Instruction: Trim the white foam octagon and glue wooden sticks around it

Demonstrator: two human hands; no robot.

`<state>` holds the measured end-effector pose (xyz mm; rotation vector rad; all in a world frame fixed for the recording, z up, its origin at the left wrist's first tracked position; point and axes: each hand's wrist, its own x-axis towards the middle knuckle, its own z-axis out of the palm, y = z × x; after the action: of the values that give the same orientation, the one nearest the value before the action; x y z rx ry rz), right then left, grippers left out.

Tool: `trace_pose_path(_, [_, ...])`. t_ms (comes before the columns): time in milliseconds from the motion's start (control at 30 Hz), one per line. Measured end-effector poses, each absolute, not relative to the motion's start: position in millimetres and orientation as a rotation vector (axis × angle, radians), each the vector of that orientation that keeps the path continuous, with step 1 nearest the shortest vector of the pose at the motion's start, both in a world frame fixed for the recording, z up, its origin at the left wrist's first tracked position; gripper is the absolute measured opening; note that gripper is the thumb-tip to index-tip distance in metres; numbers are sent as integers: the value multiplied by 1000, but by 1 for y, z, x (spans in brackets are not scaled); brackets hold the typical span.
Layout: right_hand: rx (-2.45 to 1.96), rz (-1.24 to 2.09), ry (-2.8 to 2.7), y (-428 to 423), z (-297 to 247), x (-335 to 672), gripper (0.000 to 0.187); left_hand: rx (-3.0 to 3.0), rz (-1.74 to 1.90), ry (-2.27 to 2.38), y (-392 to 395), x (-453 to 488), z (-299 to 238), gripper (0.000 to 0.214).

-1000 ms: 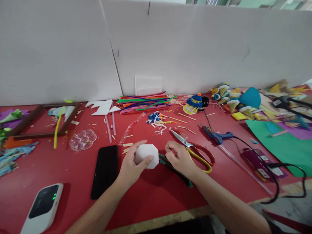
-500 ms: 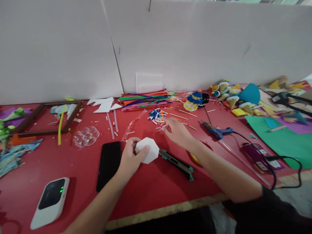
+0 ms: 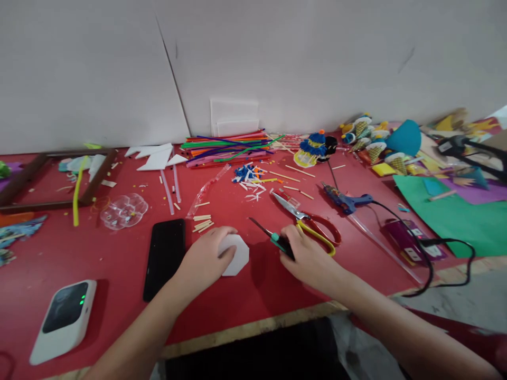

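1. Your L hand [image 3: 204, 261], fingers curled, holds the foam piece [image 3: 238, 257] down on the table [image 3: 257, 301].
2. Your R hand [image 3: 311, 259] is closed round the knife [image 3: 270, 236]; blade pts to 10 o'clock, clear of the foam piece.
3. Tight room: phone [image 3: 165, 256] at 9 of L hand, scissors [image 3: 312, 228] at 1 of R hand, table edge close at 6.

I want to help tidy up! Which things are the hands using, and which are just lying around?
In use:
- left hand holding down the white foam piece
- right hand gripping the craft knife, blade out

Lying about on the red table:
- scissors
- glue gun
- black phone
- straws
- white device
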<state>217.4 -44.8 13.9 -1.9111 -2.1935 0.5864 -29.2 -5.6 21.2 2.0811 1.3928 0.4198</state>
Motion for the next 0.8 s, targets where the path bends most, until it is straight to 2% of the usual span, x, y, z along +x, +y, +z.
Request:
trace_pose_path(167, [-1587, 758, -2198, -52, 15, 223, 44, 2509, 422, 1560, -13, -30, 14, 35])
trace_pose_path(367, [-1557, 803, -2273, -50, 15, 218, 42, 2672, 391, 1373, -28, -27, 25, 32])
trace_pose_path(567, [-1348, 814, -2209, -50, 25, 213, 36, 2149, 655, 1429, -21, -25, 28, 41])
trace_pose_path(700, [-1240, 803, -2150, -53, 33, 210, 32, 1627, 802, 1304, -8, -25, 32, 27])
trace_pose_path(800, [-1202, 827, -2124, -56, 38, 211, 32, 1448, 849, 1235, -6, -25, 37, 19])
